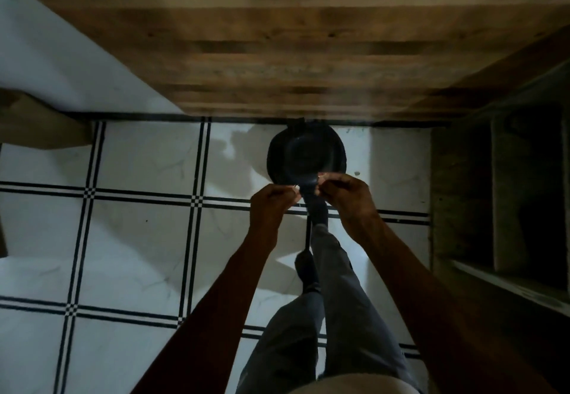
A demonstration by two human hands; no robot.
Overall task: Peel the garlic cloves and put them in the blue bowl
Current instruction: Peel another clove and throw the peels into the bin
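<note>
Both hands work over a dark round bin [307,153] on the white tiled floor [138,162], near the wooden bench [277,38]. The left hand [273,200] and right hand [344,194] each pinch something small, probably a garlic clove, too dim to confirm. Peeling looks underway; no blue bowl is visible.

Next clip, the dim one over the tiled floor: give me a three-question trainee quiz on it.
1. True or false: both hands are held above the dark bin.
2. What surface is under the bin? A. carpet B. tiled floor C. grass
3. What fills the top of the view?

Key:
1. True: the left hand and right hand meet over the bin.
2. B, the tiled floor.
3. A wooden top.
</note>
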